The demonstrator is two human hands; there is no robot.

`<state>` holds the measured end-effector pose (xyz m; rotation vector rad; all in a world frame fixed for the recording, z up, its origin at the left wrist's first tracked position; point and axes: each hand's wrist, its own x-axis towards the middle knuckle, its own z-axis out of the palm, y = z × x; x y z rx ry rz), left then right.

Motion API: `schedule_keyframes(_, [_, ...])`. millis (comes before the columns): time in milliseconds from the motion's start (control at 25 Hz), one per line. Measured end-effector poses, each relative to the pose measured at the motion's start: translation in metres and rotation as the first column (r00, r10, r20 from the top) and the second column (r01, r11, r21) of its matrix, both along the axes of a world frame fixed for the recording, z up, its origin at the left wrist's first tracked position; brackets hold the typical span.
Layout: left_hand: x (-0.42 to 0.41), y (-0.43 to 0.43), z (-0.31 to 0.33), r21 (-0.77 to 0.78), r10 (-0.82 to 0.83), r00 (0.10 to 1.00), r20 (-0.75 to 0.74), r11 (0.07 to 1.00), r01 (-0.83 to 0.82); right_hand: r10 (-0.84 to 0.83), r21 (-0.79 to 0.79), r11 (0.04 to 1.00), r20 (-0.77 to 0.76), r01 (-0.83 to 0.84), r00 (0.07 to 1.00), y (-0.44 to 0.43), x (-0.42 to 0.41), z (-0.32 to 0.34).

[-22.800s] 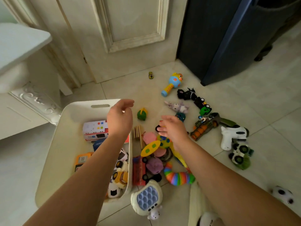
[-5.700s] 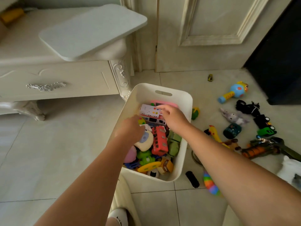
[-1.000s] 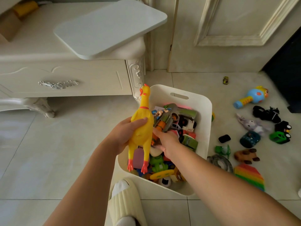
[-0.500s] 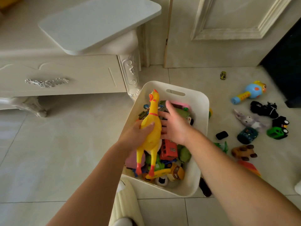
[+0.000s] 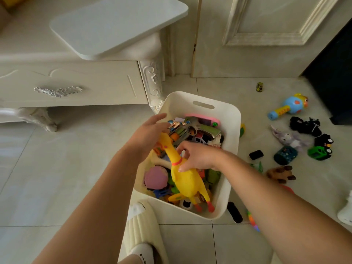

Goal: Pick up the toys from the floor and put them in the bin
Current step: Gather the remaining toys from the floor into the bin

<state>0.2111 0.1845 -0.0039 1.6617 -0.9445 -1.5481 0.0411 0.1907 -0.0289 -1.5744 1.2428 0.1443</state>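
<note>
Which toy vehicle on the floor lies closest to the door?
The tiny yellow car, alone on the tile just in front of the door; the black truck and the green truck sit together, farther from it.

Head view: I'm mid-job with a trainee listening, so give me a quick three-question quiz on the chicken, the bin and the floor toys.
1. True or false: the yellow rubber chicken lies on the floor beside the bin.
2. Where is the blue rattle? A) on the floor, right of the bin B) inside the bin C) in a hand
3. Which hand pinches the chicken's neck?
Key: 1 false, it lies in the bin; 2 A; 3 the right hand.
</note>
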Motion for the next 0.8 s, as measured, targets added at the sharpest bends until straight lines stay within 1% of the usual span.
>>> schedule_keyframes(80, [-0.009,0.006,0.0,0.0,-0.049,0.997,0.063,0.999,0.049,0.082,-0.055,0.995,-0.067,-0.085,0.994,0.007,0.01,0.001])
schedule_keyframes(120, [-0.009,0.007,0.001,0.001,-0.028,0.996,0.09,1.0,0.028,0.085,-0.067,0.994,-0.073,-0.089,0.994,0.008,0.011,0.001])
schedule_keyframes(160, [-0.008,0.008,0.002,0.003,0.018,0.996,0.093,1.0,-0.018,0.072,-0.054,0.996,-0.057,-0.075,0.996,0.008,0.009,0.001])
schedule_keyframes(240, [-0.003,0.009,0.003,0.024,0.095,0.993,0.074,0.995,-0.097,0.042,0.033,0.999,-0.022,-0.041,0.999,0.009,0.003,0.001])
schedule_keyframes(320, [-0.001,0.01,0.002,0.032,0.09,0.991,0.102,0.995,-0.094,0.088,0.09,0.993,-0.061,-0.082,0.994,0.012,-0.002,-0.004])
schedule_keyframes(360, [-0.002,0.011,0.0,0.015,0.056,0.986,0.156,0.998,-0.059,0.129,0.064,0.99,-0.094,-0.123,0.987,0.013,-0.005,-0.009])
schedule_keyframes(440, [-0.003,0.012,-0.005,-0.072,-0.045,0.939,0.342,0.995,0.074,0.161,-0.039,0.985,-0.126,-0.167,0.979,0.012,-0.008,-0.014])
schedule_keyframes(520, [0.0,0.006,-0.003,-0.135,-0.112,0.834,0.54,0.967,0.217,0.112,-0.083,0.989,-0.088,-0.119,0.99,0.006,-0.012,-0.011])
schedule_keyframes(600, [0.004,0.0,0.001,-0.094,-0.202,0.705,0.68,0.929,0.357,0.079,-0.086,0.993,-0.059,-0.084,0.995,0.003,-0.014,-0.007])
schedule_keyframes(720, [0.002,0.003,0.001,0.11,-0.398,0.45,0.799,0.833,0.542,0.173,-0.033,0.984,-0.115,-0.178,0.978,-0.001,-0.01,-0.003])
schedule_keyframes(760, [0.0,0.006,0.001,0.176,-0.456,0.375,0.807,0.792,0.584,0.193,0.006,0.981,-0.133,-0.194,0.972,-0.003,-0.008,-0.001])
schedule_keyframes(800, [0.0,0.008,0.002,0.228,-0.509,0.325,0.797,0.752,0.618,0.192,0.052,0.981,-0.144,-0.186,0.971,-0.006,-0.006,0.0])
